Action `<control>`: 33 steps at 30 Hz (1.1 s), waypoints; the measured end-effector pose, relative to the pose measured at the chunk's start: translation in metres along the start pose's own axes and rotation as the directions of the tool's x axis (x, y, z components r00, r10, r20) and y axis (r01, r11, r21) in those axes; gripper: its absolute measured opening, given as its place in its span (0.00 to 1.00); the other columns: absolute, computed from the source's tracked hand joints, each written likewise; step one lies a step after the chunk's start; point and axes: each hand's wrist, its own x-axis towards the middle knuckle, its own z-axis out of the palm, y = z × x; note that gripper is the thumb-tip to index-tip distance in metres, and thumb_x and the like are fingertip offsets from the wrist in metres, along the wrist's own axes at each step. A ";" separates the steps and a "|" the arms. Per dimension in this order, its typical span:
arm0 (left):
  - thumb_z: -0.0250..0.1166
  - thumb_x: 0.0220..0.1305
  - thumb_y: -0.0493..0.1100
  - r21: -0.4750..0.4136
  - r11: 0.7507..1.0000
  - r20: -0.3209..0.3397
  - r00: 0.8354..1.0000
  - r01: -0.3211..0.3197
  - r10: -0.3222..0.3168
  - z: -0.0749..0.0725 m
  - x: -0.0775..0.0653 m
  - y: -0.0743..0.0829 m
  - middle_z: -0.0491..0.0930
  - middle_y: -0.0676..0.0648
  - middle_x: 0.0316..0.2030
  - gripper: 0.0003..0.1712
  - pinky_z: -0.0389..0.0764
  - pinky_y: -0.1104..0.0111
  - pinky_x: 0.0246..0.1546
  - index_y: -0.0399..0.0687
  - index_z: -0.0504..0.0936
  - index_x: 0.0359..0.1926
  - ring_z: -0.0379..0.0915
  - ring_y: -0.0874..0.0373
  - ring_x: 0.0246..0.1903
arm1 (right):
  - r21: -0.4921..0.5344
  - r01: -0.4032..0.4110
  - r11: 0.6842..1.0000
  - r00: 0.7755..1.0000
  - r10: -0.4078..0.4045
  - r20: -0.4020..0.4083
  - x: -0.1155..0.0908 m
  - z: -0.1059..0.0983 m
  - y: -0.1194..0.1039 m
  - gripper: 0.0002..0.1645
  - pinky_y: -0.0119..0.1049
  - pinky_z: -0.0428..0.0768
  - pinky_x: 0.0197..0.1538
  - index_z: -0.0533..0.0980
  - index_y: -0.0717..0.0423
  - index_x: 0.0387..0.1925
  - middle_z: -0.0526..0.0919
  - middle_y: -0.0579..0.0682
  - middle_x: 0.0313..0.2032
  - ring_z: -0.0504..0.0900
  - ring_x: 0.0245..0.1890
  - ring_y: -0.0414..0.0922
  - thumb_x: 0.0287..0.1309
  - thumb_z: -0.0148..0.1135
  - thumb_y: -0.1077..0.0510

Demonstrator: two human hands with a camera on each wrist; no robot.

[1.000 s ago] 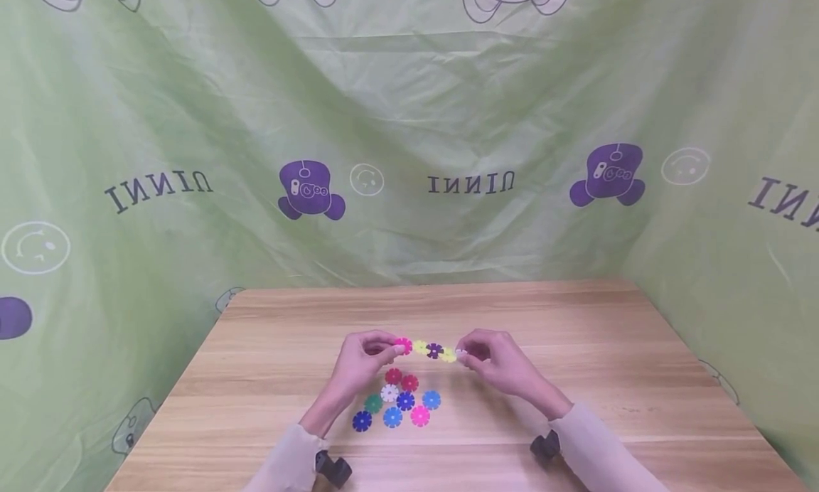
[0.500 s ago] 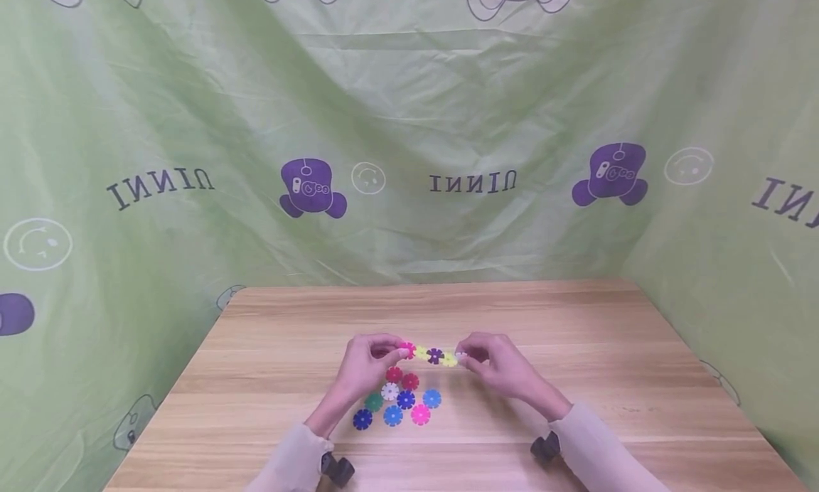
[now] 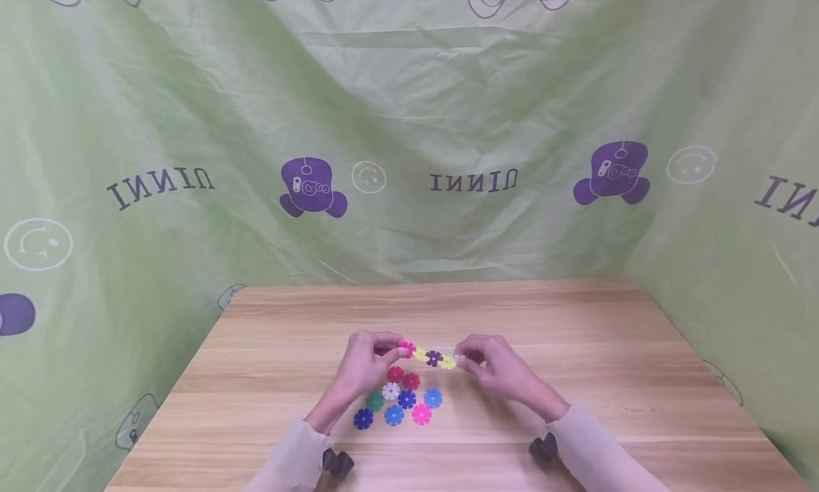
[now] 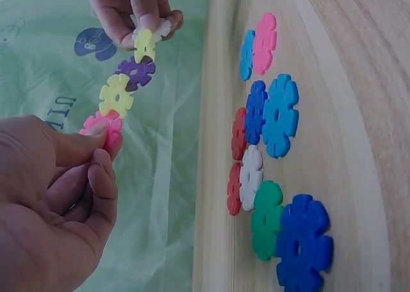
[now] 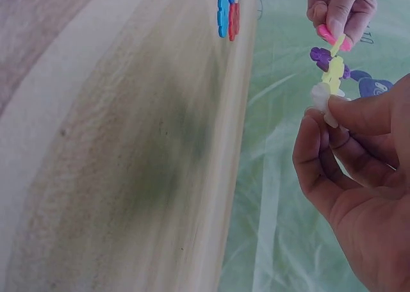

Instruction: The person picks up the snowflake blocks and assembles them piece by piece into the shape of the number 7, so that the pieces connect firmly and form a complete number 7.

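Both hands hold a short chain of interlocking snowflake discs above the table. My left hand [image 3: 363,364] pinches the pink disc [image 4: 114,123] at one end between thumb and fingers. At the other end, my right hand [image 3: 502,367] pinches a white disc [image 5: 319,96], partly hidden by its fingers. Between them run a yellow disc [image 4: 116,96], a purple disc [image 4: 135,72] and a second yellow disc [image 4: 145,47]. The chain sags a little in the middle. Loose discs lie just below the left hand, among them a green disc [image 4: 267,221] and a white disc [image 4: 252,170].
More loose snowflake discs lie flat on the wooden table [image 3: 608,350]: two red, several blue, and a pink disc [image 3: 421,414] nearest the front. A green printed curtain [image 3: 409,108] hangs behind and at both sides. A dark wrist device [image 3: 544,449] sits at each cuff.
My left hand has shifted slightly right, and the chain's middle and right end hang a little lower. Both hands keep their pinch; the loose discs lie as before.
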 end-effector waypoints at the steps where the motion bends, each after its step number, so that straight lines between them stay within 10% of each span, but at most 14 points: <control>1: 0.72 0.68 0.43 0.004 1.000 0.004 1.000 -0.004 0.004 0.000 0.000 -0.001 0.92 0.49 0.41 0.08 0.86 0.72 0.37 0.53 0.92 0.46 0.87 0.51 0.42 | -0.001 0.001 1.000 1.000 -0.001 0.001 0.000 0.000 0.000 0.07 0.28 0.86 0.45 0.86 0.53 0.44 0.90 0.46 0.38 0.84 0.38 0.35 0.65 0.69 0.64; 33: 0.73 0.66 0.44 -0.148 0.989 -0.040 0.999 0.018 -0.024 0.017 -0.005 -0.018 0.93 0.45 0.42 0.12 0.89 0.67 0.38 0.48 0.90 0.48 0.90 0.49 0.42 | 0.054 -0.037 0.998 0.997 0.040 -0.067 0.000 -0.008 -0.002 0.06 0.28 0.86 0.41 0.86 0.54 0.43 0.89 0.46 0.36 0.83 0.35 0.34 0.66 0.68 0.64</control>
